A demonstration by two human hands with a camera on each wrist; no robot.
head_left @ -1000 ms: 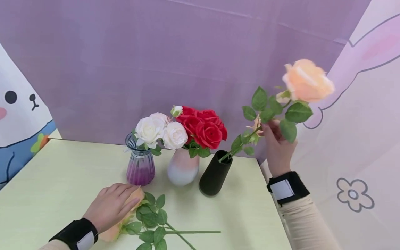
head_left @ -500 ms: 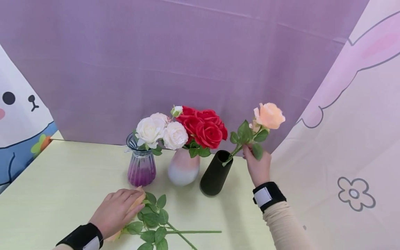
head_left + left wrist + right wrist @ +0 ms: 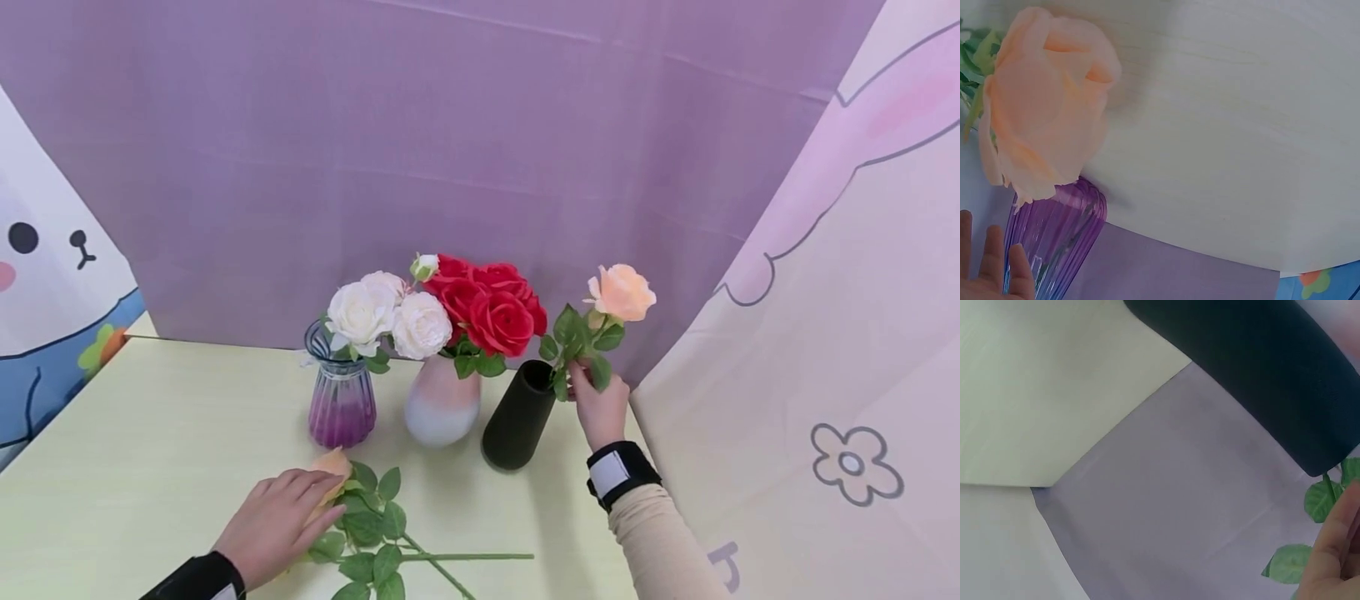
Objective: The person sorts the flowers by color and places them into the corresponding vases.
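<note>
Black vase point(image 3: 1260, 369), green leaves point(image 3: 1319, 500), fingertip edge point(image 3: 1335, 550)

Your two bare hands, cuffs & sleeves

R hand point(image 3: 597, 406): bare, w/ a black wrist cuff point(image 3: 621, 473) carrying a white rectangular patch; beige long sleeve point(image 3: 660, 542) runs back from it. L hand point(image 3: 279, 521): bare, same black cuff point(image 3: 197, 577) at the frame's bottom edge, only a sliver of white patch showing. L wrist view: just your fingers point(image 3: 994, 272), tips only.
</note>
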